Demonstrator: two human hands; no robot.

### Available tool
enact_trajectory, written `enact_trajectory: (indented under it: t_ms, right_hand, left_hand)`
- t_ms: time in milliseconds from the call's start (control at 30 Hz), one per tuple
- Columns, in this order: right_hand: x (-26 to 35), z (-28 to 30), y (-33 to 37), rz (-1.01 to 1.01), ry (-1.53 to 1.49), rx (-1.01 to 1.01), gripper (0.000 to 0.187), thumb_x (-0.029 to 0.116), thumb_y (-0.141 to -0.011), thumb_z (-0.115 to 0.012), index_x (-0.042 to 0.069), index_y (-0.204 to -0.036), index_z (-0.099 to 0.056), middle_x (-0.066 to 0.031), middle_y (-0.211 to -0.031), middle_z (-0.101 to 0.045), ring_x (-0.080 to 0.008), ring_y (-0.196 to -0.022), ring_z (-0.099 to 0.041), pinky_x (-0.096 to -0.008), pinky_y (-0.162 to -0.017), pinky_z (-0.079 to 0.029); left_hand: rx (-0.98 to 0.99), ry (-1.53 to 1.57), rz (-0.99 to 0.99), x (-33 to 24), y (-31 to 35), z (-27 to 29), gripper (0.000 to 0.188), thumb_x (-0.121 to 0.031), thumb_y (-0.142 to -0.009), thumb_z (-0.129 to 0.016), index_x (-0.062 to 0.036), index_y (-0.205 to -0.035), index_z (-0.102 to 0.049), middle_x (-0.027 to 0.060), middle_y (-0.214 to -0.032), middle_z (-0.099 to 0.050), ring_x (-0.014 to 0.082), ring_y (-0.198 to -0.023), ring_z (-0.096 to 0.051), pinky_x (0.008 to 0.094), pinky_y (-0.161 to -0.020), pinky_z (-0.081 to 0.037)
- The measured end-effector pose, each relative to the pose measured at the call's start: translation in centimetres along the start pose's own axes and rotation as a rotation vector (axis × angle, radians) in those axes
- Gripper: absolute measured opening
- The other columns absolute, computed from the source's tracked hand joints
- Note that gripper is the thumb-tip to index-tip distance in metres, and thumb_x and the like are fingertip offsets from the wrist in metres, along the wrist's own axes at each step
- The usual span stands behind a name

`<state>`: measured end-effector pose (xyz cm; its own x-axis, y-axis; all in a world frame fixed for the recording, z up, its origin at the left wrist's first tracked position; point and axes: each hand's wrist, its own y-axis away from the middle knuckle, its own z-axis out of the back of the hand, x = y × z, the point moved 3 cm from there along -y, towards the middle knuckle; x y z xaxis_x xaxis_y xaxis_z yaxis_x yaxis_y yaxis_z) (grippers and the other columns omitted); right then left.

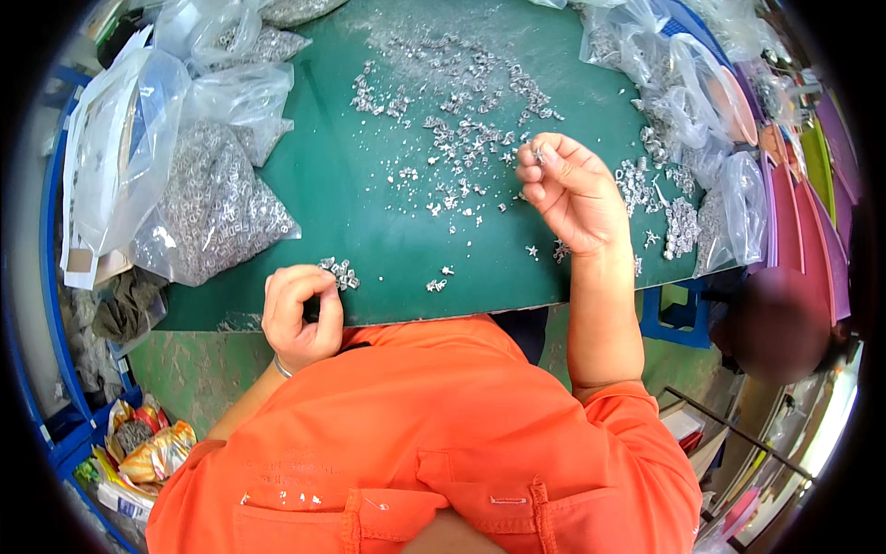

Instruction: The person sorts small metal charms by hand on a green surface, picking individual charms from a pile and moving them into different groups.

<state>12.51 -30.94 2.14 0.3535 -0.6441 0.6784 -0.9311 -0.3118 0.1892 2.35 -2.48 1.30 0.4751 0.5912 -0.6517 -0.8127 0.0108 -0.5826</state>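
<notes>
Small silver metal pieces (466, 138) lie scattered over the green tabletop (323, 185). My right hand (581, 198) is raised above the table, with a tiny metal piece (539, 157) pinched between thumb and fingertips. At the table's near edge on the left, my left hand (303, 314) has its fingers curled in; whatever it may hold is hidden. Right beside its fingertips sits a little heap of metal pieces (341, 273). A few loose pieces (437, 285) lie near the table edge between my hands, and a small heap (681, 227) rests to the right of my right forearm.
A clear plastic bag (212, 198) full of metal pieces stands at the left, with more bags behind it. Further plastic bags (729, 217) line the right side, next to pink and purple trays (812, 231). Below the table's right end is a blue stool (678, 319).
</notes>
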Motion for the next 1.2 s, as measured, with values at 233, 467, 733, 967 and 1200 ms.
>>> enact_trajectory:
  t_ms: [233,467,733,967,1200]
  right_hand:
    - [-1.6,-1.0,0.2,-0.083,-0.169,0.129,0.014,0.007,-0.088,-0.059,-0.002,-0.098,-0.057,-0.0106,-0.092,-0.06,-0.0148,-0.078,-0.057,-0.025,-0.064,-0.049]
    - [-4.3,-2.8,1.5,-0.007,0.152,0.017,0.017,0.001,-0.088,-0.057,-0.003,-0.104,-0.059,-0.0143,-0.096,-0.064,-0.0162,-0.078,-0.065,-0.0239,-0.066,-0.055]
    - [-3.2,-2.9,1.0,0.164,0.204,-0.153,0.01,0.001,-0.086,-0.061,-0.001,-0.095,-0.06,-0.0114,-0.086,-0.065,-0.0122,-0.067,-0.061,-0.0219,-0.055,-0.05]
    - [-1.1,0.5,2.5,0.295,0.319,-0.452,0.013,-0.004,-0.083,-0.061,-0.004,-0.097,-0.061,-0.0116,-0.088,-0.065,-0.0186,-0.08,-0.066,-0.0258,-0.068,-0.056]
    - [-0.5,0.9,1.8,0.259,0.311,-0.373,0.013,-0.005,-0.083,-0.061,-0.003,-0.096,-0.06,-0.0121,-0.086,-0.065,-0.0191,-0.077,-0.066,-0.0273,-0.067,-0.057]
  left_hand:
    - [-0.064,0.078,-0.03,0.4,0.6,0.7,0.024,0.013,-0.065,-0.062,-0.0021,-0.084,-0.058,0.0109,-0.079,-0.061,0.0224,-0.067,-0.055,0.0304,-0.062,-0.042]
    - [-0.082,0.338,0.128,1.7,1.2,1.8,0.022,0.015,-0.078,-0.054,0.0028,-0.096,-0.054,0.012,-0.094,-0.054,0.0168,-0.085,-0.053,0.0251,-0.074,-0.044]
    - [-0.093,0.282,0.079,1.1,-0.2,1.7,0.021,0.015,-0.074,-0.059,0.0016,-0.089,-0.058,0.0126,-0.086,-0.059,0.0182,-0.075,-0.056,0.0259,-0.066,-0.045]
    - [-0.077,0.302,0.166,1.6,0.0,1.3,0.02,0.014,-0.075,-0.058,0.0008,-0.089,-0.057,0.0114,-0.085,-0.059,0.0173,-0.075,-0.055,0.0251,-0.066,-0.045]
    - [-0.081,0.299,0.24,1.7,0.1,1.3,0.018,0.014,-0.074,-0.058,0.0008,-0.087,-0.058,0.0115,-0.085,-0.058,0.0179,-0.077,-0.056,0.0262,-0.07,-0.046]
